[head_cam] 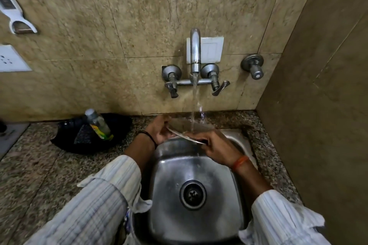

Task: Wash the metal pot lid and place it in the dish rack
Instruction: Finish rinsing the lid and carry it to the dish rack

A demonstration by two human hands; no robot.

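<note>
The metal pot lid (184, 127) is held tilted over the back of the steel sink (169, 175), under the water running from the wall tap (194, 51). My left hand (159, 129) grips the lid's left edge. My right hand (215, 145) holds its near right rim, fingers curled over the edge. The stream strikes the lid's upper face. No dish rack is in view.
A black tray (67, 141) with a dish-soap bottle (98, 124) sits on the granite counter to the left of the sink. A second valve (253, 65) sticks out of the wall at right. A side wall stands close on the right. Wall sockets are at far left.
</note>
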